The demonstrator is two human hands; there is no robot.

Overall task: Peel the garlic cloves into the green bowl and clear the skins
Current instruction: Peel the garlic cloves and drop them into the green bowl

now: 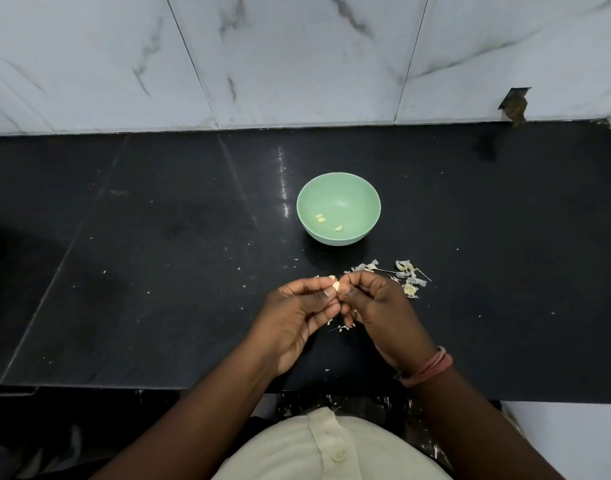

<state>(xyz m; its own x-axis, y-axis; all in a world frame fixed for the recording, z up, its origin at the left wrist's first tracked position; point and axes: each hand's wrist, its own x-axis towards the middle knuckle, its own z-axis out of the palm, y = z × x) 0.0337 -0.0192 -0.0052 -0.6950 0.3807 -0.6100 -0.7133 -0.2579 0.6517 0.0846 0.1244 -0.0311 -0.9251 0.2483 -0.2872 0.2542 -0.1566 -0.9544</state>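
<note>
Garlic clove (336,285) being pinched by both hands, left (299,318) and right (377,306), nearside of green bowl (338,188); three peeled cloves (326,221) sitting inside; skins (406,277) lying uncleared.

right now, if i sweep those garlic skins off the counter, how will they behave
The garlic skins look thin and papery, so probably very light and floppy, apt to scatter rather than slide together. Tiny flecks dot the black counter, so they likely crumble. Some may cling to hands.

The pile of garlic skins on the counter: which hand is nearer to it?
Right. The right hand lies just beside the skin pile, at its left edge; the left hand is farther left, beyond the right hand.
</note>
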